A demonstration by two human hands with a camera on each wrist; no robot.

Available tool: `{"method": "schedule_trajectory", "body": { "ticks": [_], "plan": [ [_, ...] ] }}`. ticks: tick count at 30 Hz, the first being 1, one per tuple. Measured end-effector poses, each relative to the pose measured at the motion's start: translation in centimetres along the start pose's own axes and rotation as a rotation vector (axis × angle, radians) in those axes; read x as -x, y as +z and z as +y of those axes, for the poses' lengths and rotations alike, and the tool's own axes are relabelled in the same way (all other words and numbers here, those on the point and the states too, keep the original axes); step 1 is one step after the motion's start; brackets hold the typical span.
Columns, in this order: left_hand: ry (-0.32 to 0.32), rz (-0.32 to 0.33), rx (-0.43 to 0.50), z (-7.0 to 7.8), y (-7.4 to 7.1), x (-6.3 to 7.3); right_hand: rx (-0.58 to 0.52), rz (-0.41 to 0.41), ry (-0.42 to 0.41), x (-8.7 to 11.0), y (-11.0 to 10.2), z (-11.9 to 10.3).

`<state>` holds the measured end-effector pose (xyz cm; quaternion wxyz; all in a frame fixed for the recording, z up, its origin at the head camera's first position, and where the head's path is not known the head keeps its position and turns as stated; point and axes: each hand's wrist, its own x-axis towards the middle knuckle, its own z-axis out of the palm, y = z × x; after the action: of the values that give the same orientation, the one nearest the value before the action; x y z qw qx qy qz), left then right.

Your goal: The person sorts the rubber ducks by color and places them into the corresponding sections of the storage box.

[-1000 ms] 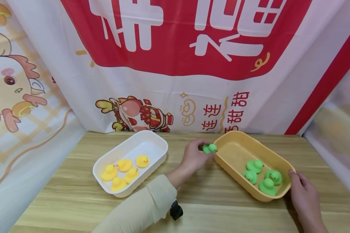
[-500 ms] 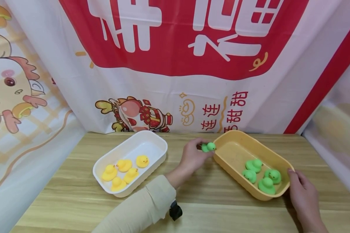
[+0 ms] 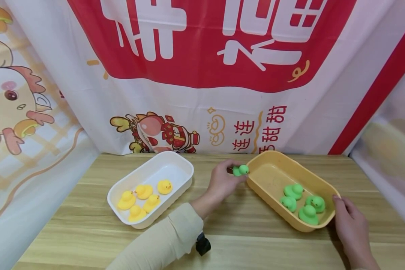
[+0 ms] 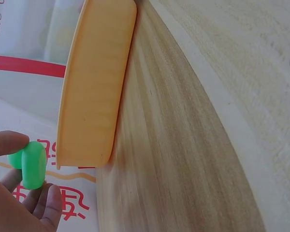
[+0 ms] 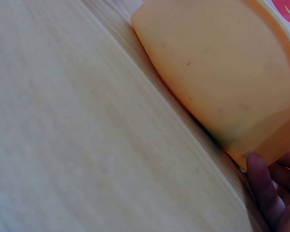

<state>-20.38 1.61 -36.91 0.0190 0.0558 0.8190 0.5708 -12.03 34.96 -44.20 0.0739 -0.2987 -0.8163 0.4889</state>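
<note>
In the head view my left hand pinches a green rubber duck between thumb and fingers, just left of the back left corner of an orange-yellow plastic tub. The left wrist view also shows that duck in the fingers, above table height. My right hand holds the tub's right end, its thumb against the outer wall near the bottom corner. Several green rubber ducks sit together in the tub's right end.
A white plastic tub with several yellow rubber ducks stands on the left of the wooden table. A printed red and white cloth hangs along the table's back edge, with more cloth at both sides.
Hardly anything differs: hands, tub and held green duck appear very slightly further left in the head view, the cloth shifting with them. Both hands keep their hold.
</note>
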Motion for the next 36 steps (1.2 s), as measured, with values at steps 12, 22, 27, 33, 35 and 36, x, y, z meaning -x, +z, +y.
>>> {"method": "schedule_trajectory", "body": {
  "ticks": [12, 22, 27, 33, 35, 36],
  "plan": [
    [-0.002, -0.020, 0.018, 0.3, 0.5, 0.0, 0.003, -0.003, 0.005, 0.0, -0.2, 0.1],
    [0.033, -0.036, 0.062, 1.6, 2.1, 0.3, 0.003, 0.004, 0.006, -0.1, -0.5, 0.4],
    [0.091, -0.057, 0.065, 2.6, 3.5, 0.5, -0.003, -0.008, -0.008, -0.2, -0.3, 0.2],
    [0.144, -0.102, 0.042, 3.1, 5.6, -0.1, 0.008, -0.021, -0.015, -0.3, -0.1, 0.1],
    [0.148, -0.114, 0.021, 3.1, 6.2, -0.4, 0.013, -0.024, -0.018, -0.2, -0.1, 0.1],
    [0.147, -0.119, 0.010, 3.0, 6.5, -0.6, 0.015, -0.025, -0.022, -0.2, -0.1, 0.1]
  ]
}}
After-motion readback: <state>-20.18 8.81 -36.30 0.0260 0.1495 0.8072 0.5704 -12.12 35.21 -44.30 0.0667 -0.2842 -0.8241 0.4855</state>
